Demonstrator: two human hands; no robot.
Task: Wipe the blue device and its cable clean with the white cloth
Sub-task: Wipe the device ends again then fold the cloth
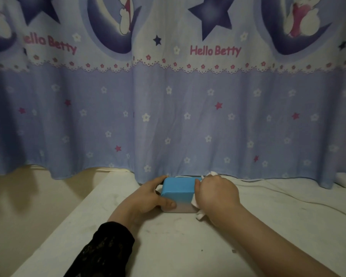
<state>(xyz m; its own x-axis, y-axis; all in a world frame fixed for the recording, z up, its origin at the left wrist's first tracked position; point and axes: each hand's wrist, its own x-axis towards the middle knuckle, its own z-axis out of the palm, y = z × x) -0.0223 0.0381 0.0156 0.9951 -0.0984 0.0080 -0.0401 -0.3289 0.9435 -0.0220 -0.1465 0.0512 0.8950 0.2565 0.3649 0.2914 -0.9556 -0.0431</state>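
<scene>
Resting on the pale tabletop [168,246], the blue device [178,188] sits between the two hands, just in front of the hem of a blue patterned curtain [168,116]. Its top is bright blue and the side facing the camera fades to a pale pinkish white near the bottom.

The left hand [148,196] is curled around the device's left end: its thumb lies across the lower front face, and its fingers reach round the far left corner, so it grips the device in a half-closed clasp. A black lace sleeve [108,250] covers that forearm.

The right hand [216,192] is closed into a loose fist pressed against the device's right end, with the white cloth [200,215] bunched inside it. Bits of the cloth stick out under the hand near the device's lower right corner and again beyond the knuckles, close to the curtain hem. The right forearm is bare.

A thin white cable [278,189] runs over the tabletop to the right of the right hand, starting near the curtain and curving away toward the right edge. A short stretch of white cable also shows along the device's far edge, between the hands; whether the two join is hidden by the right hand. Far right, under the curtain, lies something white, too blurred to identify.
</scene>
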